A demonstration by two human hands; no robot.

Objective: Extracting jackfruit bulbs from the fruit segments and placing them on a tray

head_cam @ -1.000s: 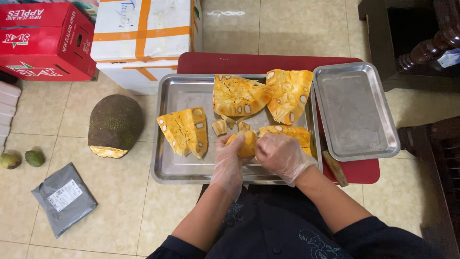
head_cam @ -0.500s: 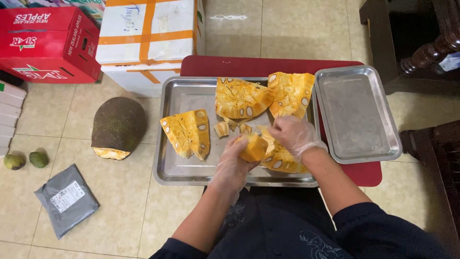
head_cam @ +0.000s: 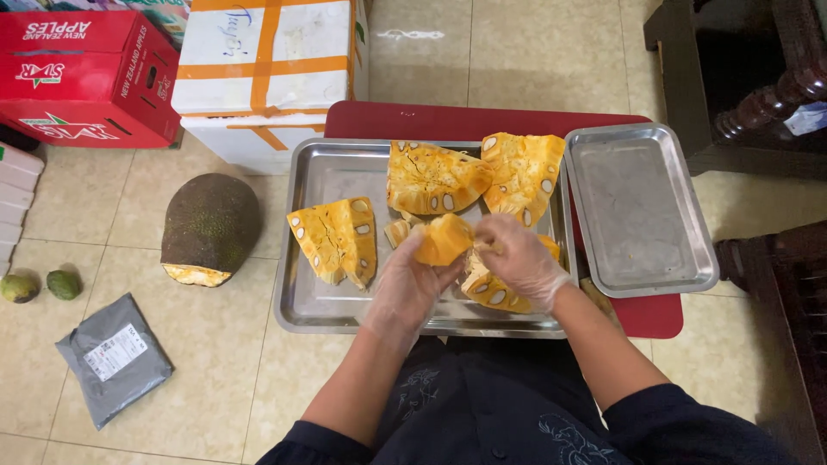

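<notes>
Over the steel tray point(head_cam: 301, 301) | left hand point(head_cam: 405, 288) grips jackfruit pod point(head_cam: 444, 238); right hand point(head_cam: 517, 258) pinches its edge (both gloved)

A home floor used for fruit prep: beige tiles point(head_cam: 534, 52), carved wooden furniture point(head_cam: 758, 95), stacked fruit boxes point(head_cam: 86, 73)

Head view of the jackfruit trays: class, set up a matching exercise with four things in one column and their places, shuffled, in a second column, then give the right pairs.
Things:
1. jackfruit pod
2. uncut jackfruit half
3. small steel tray
4. grey parcel bag

Places:
A. on the floor tiles, nearest the picture's lower left corner
B. held in the left hand, with the right hand touching it
C. on the red table, right of the large steel tray
D. on the floor, left of the large steel tray

Pairs: 1-B, 2-D, 3-C, 4-A
</notes>
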